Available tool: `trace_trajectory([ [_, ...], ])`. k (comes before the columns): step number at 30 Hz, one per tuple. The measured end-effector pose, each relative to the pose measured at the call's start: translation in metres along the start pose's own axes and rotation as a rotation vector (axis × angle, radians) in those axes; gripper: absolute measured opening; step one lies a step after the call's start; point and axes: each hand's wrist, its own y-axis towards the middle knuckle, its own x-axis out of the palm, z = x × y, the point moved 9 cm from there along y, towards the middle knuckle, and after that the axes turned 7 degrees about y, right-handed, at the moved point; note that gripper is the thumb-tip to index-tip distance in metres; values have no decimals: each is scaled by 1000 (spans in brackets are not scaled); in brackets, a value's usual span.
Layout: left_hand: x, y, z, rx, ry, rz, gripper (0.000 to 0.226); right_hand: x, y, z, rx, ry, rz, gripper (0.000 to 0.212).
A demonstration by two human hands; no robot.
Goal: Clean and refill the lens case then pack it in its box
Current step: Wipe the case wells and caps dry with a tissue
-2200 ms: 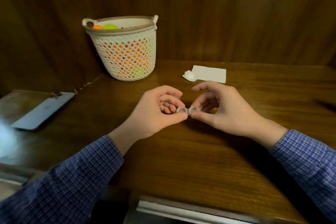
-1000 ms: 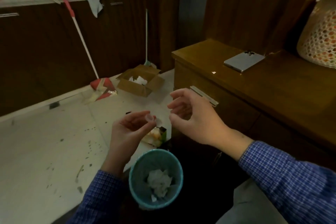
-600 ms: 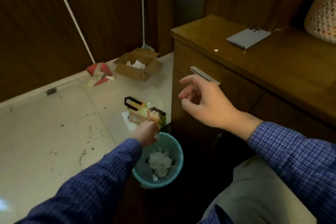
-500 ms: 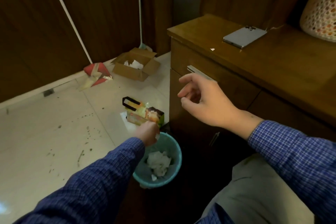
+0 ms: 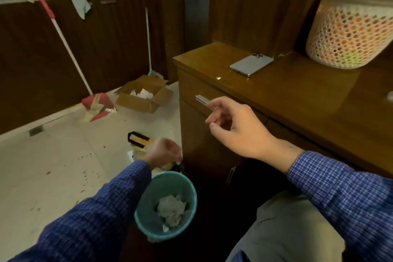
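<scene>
Nearest, a teal bin [image 5: 148, 215] holds crumpled tissue [image 5: 171, 210]. Just beyond its far rim the left hand [image 5: 163, 152] is curled, blurred (its grip and the lens case cannot be made out). The right hand [image 5: 236, 128] hangs loose, empty. Farther right, a phone [image 5: 251, 64] and basket [image 5: 348, 27] rest on the surface [image 5: 297, 95].

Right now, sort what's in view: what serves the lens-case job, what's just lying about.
In use: left hand, blurred and closed over the teal bin; right hand, open.

Lying about: phone, basket, cardboard box, broom.
</scene>
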Motion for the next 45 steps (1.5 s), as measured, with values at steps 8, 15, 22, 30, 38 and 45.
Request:
trace_trajectory([
  [8,-63,-36,183,397,-689,-190,46,-122,-48,-5,81,-31,193,34],
  [15,-34,-87,379,631,-750,-293,40,-234,-117,0,158,-13,425,44],
  [22,64,-114,504,685,-752,-498,28,-313,-197,15,215,-35,590,54],
  [30,146,-114,571,764,-704,-661,31,-376,-256,57,264,-27,729,45],
  [38,174,-80,590,915,-250,-527,43,-396,-261,117,393,-161,570,46],
  [45,194,-67,596,1026,60,-428,45,-392,-250,144,480,-280,439,46],
])
